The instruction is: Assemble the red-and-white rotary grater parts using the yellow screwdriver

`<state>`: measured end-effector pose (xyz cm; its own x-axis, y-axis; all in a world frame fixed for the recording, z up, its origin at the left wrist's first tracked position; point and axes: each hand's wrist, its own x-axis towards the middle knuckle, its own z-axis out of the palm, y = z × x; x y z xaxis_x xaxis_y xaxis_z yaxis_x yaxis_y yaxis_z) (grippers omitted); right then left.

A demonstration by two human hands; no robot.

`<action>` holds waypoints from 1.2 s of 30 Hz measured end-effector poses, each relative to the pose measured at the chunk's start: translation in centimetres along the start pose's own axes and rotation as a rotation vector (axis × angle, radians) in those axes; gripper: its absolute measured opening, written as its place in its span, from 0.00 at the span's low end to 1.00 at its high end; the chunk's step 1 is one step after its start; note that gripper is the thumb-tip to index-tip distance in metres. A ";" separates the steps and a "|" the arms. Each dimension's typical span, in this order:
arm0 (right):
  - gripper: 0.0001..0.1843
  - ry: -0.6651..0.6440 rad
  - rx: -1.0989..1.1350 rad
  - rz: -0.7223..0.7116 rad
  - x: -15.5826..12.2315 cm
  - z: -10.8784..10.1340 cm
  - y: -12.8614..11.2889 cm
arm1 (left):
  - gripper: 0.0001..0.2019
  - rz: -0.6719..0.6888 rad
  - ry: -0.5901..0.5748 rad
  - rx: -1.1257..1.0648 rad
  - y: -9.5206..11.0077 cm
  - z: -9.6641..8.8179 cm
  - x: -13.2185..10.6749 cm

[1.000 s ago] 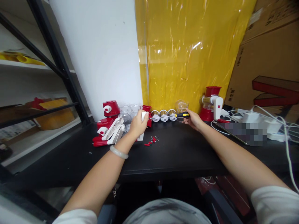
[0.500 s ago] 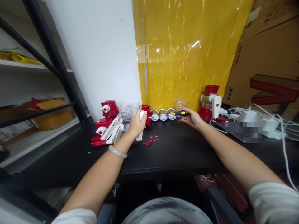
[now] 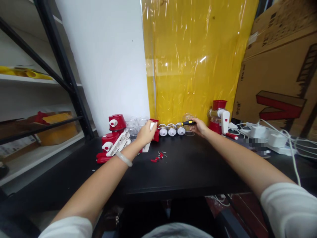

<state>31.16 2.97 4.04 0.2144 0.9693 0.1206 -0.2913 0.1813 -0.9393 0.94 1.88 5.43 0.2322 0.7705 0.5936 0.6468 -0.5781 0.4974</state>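
Note:
My left hand [image 3: 146,132] is closed around a small white part [image 3: 152,125], most of it hidden by my fingers. A screwdriver [image 3: 188,123] with a yellow and black handle is in the closed fingers of my right hand [image 3: 198,127]. Its long metal shaft runs left to the white part; whether the tip touches it, I cannot tell. Below the hands, small red pieces and screws [image 3: 158,157] lie on the black table [image 3: 183,175]. Three metal drums with white ends [image 3: 172,131] stand behind the shaft, beside a red housing [image 3: 155,134].
At left are stacked red housings [image 3: 117,123], white crank arms [image 3: 119,143] and clear plastic cups [image 3: 132,127]. An assembled red and white grater [image 3: 219,117] stands at right. Beyond it are white cables and adapters [image 3: 274,138] and a large cardboard box [image 3: 272,72].
My view has tipped up slightly, so the table sits lower in the picture. Both hands keep their hold; the screwdriver handle has shifted slightly left and its shaft slopes more.

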 end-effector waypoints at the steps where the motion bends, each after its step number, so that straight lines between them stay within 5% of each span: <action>1: 0.01 0.005 0.015 -0.022 0.4 0.1 0.2 | 0.18 0.002 -0.014 -0.013 0.0 0.0 0.1; 13: 0.25 -0.080 -0.092 -0.217 1.1 -0.8 5.0 | 0.17 -0.057 -0.004 -0.223 -1.2 -0.1 -2.0; 21: 0.23 -0.019 -0.165 -0.210 0.2 -0.5 4.8 | 0.15 -0.118 -0.007 -0.355 -0.7 0.4 -2.5; 28: 0.08 -0.052 0.114 -0.092 -1.0 0.0 3.9 | 0.16 -0.120 -0.008 -0.470 -1.0 1.0 -3.0; 36: 0.21 0.038 0.074 -0.091 -0.9 0.2 6.2 | 0.15 -0.243 -0.070 -0.611 -1.6 0.8 -2.8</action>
<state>28.94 3.21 -1.78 0.2779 0.9414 0.1910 -0.3365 0.2817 -0.8985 -0.16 0.86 2.45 0.1914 0.9019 0.3873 0.1628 -0.4183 0.8936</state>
